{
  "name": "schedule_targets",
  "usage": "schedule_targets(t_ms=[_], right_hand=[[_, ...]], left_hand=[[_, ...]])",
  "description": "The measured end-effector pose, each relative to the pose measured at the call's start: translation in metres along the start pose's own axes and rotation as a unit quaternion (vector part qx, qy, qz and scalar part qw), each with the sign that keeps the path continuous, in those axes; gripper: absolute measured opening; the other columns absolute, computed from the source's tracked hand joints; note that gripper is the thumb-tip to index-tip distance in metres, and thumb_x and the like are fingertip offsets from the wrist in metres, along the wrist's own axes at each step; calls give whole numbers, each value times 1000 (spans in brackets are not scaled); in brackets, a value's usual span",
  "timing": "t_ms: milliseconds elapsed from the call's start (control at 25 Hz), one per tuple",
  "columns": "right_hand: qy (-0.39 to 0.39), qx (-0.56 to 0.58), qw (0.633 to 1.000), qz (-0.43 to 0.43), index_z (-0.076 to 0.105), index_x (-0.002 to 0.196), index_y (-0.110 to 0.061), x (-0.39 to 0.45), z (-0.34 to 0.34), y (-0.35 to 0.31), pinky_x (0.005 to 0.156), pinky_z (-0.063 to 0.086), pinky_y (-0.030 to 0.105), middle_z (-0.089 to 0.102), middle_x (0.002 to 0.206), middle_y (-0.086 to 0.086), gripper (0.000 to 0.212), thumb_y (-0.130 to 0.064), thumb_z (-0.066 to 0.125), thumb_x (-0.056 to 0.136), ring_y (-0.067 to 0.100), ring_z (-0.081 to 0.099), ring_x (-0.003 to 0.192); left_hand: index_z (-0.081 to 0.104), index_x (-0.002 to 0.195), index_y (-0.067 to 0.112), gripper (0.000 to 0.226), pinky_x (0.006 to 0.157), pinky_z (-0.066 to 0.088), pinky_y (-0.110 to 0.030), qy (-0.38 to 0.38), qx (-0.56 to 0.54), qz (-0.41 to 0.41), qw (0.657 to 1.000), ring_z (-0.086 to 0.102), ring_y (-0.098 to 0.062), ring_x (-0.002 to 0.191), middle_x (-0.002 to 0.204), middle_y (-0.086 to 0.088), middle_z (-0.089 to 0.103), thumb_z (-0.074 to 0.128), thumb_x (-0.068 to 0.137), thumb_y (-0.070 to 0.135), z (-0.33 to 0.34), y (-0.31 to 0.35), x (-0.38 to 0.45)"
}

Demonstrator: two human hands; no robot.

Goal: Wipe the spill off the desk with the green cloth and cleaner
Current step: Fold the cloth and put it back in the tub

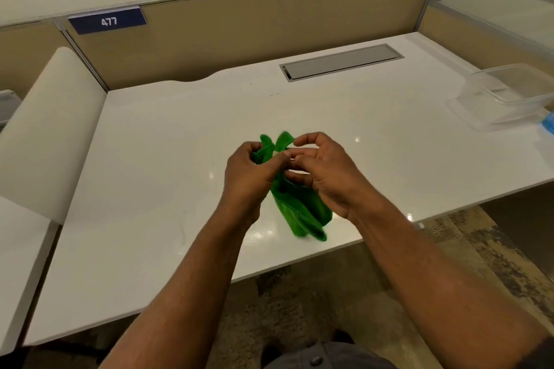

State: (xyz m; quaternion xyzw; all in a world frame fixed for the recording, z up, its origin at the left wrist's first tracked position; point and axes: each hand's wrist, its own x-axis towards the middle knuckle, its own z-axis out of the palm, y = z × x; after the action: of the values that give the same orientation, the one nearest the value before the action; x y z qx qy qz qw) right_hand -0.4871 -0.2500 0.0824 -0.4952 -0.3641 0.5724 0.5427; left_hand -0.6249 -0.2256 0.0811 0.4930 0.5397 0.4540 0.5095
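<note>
A green cloth (299,209) hangs bunched between both hands above the white desk (156,158), its lower end close to the desk's front edge. My left hand (248,176) grips the cloth's upper part, with green folds sticking out past its fingers. My right hand (326,170) pinches the cloth from the right, fingers curled over the same bunch. A few small wet glints show on the desk near the cloth. No cleaner bottle is in view.
A clear plastic container (509,93) stands at the desk's right side, a blue item (547,125) beside it at the frame edge. A grey cable tray lid (341,61) sits at the back. Beige partitions (239,33) wall the back and left.
</note>
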Motion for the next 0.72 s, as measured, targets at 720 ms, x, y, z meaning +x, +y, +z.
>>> schedule_targets(t_ms=[720], right_hand=[[91,-262,936,-214,55,118,-30,-10,-42,-30,79,57,18,67,109,-12,35,-12,66,89,2,64,100]], left_hand=[[67,84,22,13,53,48,-19,-119,147,155,970,65,-13,68,73,2,66,62,77,11,14,64,25]])
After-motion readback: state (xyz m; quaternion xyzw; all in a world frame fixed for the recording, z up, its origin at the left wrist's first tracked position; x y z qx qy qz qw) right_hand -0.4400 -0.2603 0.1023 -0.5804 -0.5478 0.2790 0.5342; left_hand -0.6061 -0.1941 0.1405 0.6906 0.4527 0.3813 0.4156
